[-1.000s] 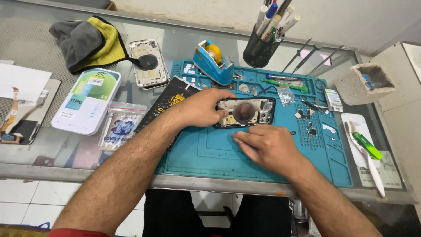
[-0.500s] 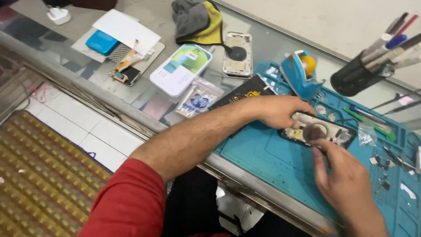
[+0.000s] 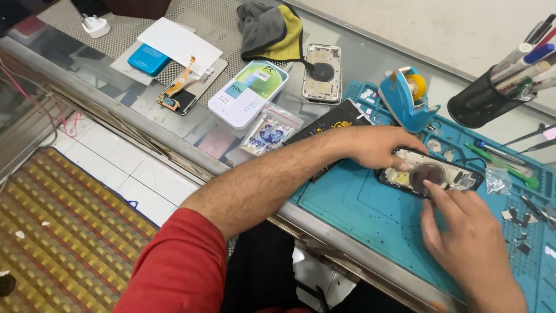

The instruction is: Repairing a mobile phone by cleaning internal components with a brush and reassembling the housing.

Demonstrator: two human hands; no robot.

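So the opened black phone housing with the round dark coil in its middle [image 3: 431, 174] is lying flat on the teal rubber repair mat [image 3: 359, 214], its long axis running left to right across the person's view. The left hand [image 3: 379, 148] is resting on the housing's left end, fingers curled loosely over that edge and pinning it down rather than gripping all the way around. The right hand [image 3: 469, 243] is coming in from below, on the near side; its index fingertip is pressing on the lower rim of the round coil, other fingers half folded, nothing held in it that I can see. So the housing is sitting just beyond the right hand, and both hands are touching it. Behind it, a blue tape dispenser [image 3: 405, 101] is standing near a black cup of pens [image 3: 483, 104].
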